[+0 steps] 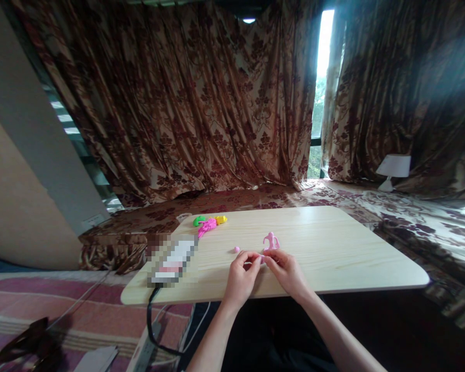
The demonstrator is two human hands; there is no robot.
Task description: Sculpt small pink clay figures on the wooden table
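My left hand (243,274) and my right hand (287,269) meet over the near middle of a light wooden table (333,243). Their fingertips pinch a small pink piece (262,258) between them. Just beyond my right hand a pink clay figure (270,241) stands on the table. A tiny pink ball (236,249) lies beside my left hand's far side. Green, pink and yellow clay pieces (209,222) lie at the far left of the tabletop.
A blurred-out flat object (173,261) with a black cable sits at the table's left edge. Patterned curtains hang behind, a white lamp (392,170) stands at the right, and dark sunglasses (27,341) lie on the striped bedding at the lower left.
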